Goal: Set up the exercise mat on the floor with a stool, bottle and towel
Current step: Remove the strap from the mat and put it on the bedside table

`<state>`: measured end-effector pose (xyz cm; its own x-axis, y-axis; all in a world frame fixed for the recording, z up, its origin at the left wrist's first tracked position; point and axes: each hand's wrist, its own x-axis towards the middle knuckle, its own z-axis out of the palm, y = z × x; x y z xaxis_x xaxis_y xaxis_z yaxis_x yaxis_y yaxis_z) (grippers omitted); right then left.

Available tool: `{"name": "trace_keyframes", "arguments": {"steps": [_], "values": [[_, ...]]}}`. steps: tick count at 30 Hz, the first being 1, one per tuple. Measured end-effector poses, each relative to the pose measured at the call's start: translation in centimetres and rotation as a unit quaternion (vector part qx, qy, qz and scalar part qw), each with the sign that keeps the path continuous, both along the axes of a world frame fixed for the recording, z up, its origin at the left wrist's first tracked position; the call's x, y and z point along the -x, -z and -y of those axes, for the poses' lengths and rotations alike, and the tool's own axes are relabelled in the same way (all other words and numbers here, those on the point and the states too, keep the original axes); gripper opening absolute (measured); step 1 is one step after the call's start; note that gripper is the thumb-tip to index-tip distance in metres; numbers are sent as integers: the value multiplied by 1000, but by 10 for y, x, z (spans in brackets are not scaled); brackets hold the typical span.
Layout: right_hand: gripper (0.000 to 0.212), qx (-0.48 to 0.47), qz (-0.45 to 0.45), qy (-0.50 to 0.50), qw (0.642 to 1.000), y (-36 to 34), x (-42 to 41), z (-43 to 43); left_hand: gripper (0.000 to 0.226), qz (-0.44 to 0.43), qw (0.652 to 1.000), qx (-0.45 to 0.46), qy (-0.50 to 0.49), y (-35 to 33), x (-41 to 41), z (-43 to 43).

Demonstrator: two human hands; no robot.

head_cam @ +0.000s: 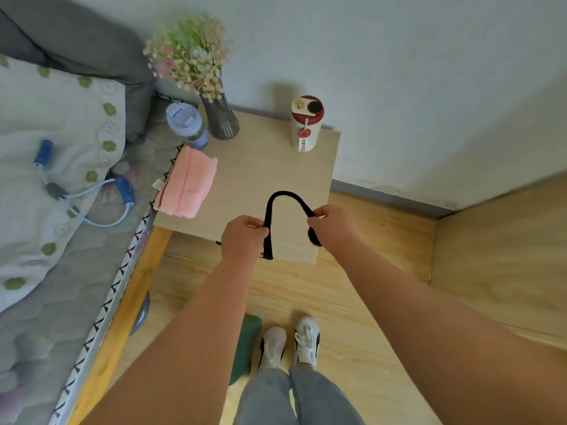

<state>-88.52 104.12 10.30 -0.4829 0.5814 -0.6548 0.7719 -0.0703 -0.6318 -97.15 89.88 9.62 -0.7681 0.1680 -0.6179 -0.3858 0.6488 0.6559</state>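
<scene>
- We pinch a black strap (287,199) in both hands, left hand (242,237) and right hand (329,225), fingers clamped on it so it arches over the worktop (260,173); likely the mat's tie.
- The rolled green mat (247,342) lies on the floor at 6 o'clock, beside our shoes.
- The folded pink towel (187,184) waits at 10 o'clock, handy to grab.
- At 12 o'clock stands a bottle (306,124) whose label reads "COFFEE", as far as we can tell.
- No stool is visible.
</scene>
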Motion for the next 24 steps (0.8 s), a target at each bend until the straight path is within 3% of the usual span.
{"name": "trace_keyframes", "arguments": {"steps": [6, 13, 24], "values": [[13, -45, 33, -41, 998, 85, 41, -8, 13, -23, 999, 33, 37, 78, 38, -24], [21, -67, 32, -10, 997, 154, 54, -2, 17, -27, 998, 39, 39, 148, 56, -28], [33, -72, 48, 7, 996, 124, 34, 4, 32, -32, 992, 80, 93, 129, 42, -22]]}}
